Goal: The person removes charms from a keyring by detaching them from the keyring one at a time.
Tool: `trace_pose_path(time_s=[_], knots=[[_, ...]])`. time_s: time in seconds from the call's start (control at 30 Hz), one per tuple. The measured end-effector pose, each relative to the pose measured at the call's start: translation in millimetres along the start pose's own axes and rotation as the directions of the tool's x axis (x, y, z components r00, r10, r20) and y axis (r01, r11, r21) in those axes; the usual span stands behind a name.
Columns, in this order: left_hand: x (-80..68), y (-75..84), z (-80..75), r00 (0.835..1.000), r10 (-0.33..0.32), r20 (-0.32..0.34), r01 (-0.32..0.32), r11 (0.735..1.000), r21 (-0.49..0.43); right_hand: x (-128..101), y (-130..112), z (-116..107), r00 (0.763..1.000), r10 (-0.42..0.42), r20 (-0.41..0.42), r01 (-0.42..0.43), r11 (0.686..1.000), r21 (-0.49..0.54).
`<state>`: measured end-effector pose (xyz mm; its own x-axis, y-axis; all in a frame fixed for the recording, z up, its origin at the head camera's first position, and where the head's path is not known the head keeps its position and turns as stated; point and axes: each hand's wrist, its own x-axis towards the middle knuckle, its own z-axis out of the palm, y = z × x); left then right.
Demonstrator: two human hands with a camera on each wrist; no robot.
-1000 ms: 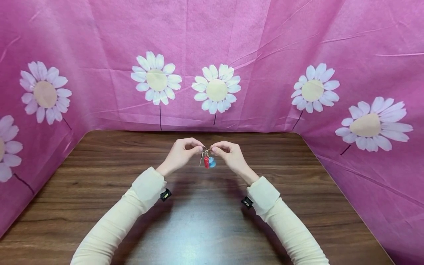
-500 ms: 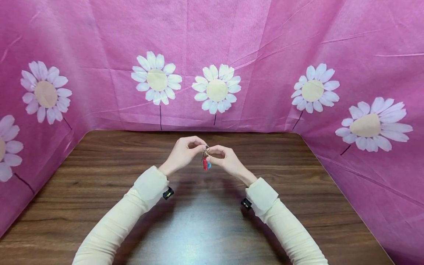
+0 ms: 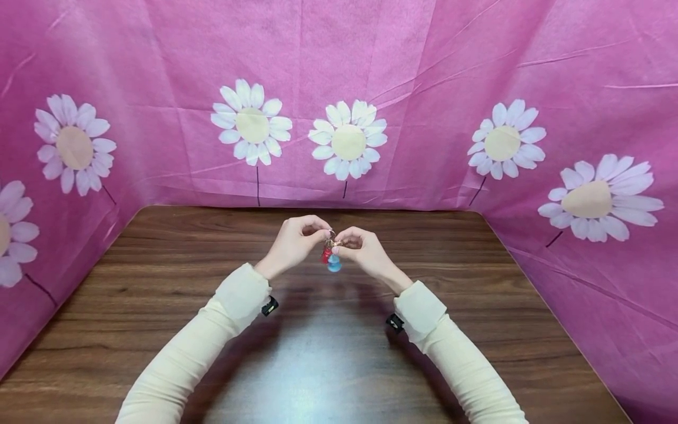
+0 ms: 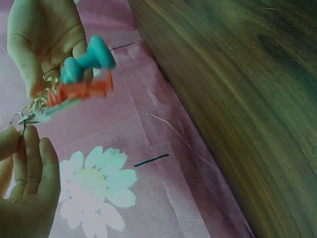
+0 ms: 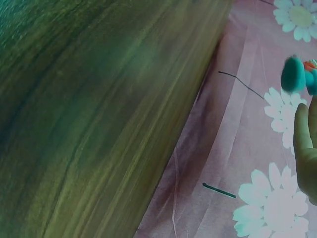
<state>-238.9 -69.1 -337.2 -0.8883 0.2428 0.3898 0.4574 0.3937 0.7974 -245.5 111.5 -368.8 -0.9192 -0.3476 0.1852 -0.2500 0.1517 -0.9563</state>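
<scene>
Metal keyring (image 3: 331, 238) with a red charm (image 3: 326, 254) and a blue charm (image 3: 334, 264) hangs above the table (image 3: 328, 353), pinched between the left hand (image 3: 293, 242) and right hand (image 3: 362, 250). Both hands' fingertips curl tight on it. No writing is readable on it.

No readable text, labels or numbers appear anywhere, though the wrist views are blurred.

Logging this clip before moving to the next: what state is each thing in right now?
Left hand: fingers curled, pinching the key ring.
Right hand: fingers curled, pinching the key ring from the other side.
Key ring: held above the table, between both hands.
Red charm: hanging from the ring.
Blue charm: hanging from the ring.
Table: under the hands.
</scene>
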Motion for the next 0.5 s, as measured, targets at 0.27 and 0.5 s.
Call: trace_pose_path(time_s=[0.27, 0.5], knots=[[-3.8, 13.1, -4.2, 1.000, -0.017, 0.015, 0.018, 0.999, -0.038, 1.8, 0.1, 3.8, 1.000, -0.010, -0.027, 0.009, 0.999, -0.034], [-1.6, 2.5, 0.3, 1.000, 0.004, 0.004, -0.004, 1.000, -0.028, -4.9, -14.0, 12.0, 0.999, -0.020, -0.024, 0.018, 0.996, -0.082]])
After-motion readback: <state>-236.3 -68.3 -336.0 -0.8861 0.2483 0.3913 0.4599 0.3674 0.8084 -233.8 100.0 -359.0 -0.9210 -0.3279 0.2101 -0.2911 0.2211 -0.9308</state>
